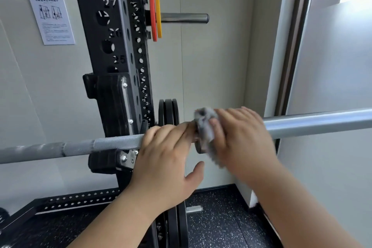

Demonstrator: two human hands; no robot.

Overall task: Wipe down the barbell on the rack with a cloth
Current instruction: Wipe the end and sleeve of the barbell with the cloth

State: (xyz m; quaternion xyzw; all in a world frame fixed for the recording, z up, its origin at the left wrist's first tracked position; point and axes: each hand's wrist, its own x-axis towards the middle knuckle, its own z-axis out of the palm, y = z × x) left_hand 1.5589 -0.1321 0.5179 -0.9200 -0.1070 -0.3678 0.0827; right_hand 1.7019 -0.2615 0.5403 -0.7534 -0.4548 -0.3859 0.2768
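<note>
- The barbell sits across the rack, with its shaft lying in the J-hook at roughly chest level. The knurled part runs off left and the smooth sleeve runs off right.
- The right hand has a small grey cloth bunched up and pressed onto the collar where shaft meets sleeve. Its fingers are curled over the cloth, and it's a bit blurry, so I can't tell exactly how the thumb sits.
- The left hand rests on the shaft just beside the cloth. Its fingers lie fairly flat over the top and the thumb sticks out underneath, so it isn't really wrapped round anything.
- Handling-wise, my guess is the bar is heavy and dead stiff, so it won't budge off the hook. It can roll though, and the sleeve likely spins freely — hence a steadying hand on the shaft.
- The cloth is soft and light. It'll probably glide on the shiny sleeve but drag or snag on the knurling, so wrapping it round and twisting seems better there than just sliding it.
- I'd keep fingers out of the gap between collar and hook — it looks like a pinch spot.
- Black plates hang on a peg behind, and red and yellow plates sit higher up.
</note>
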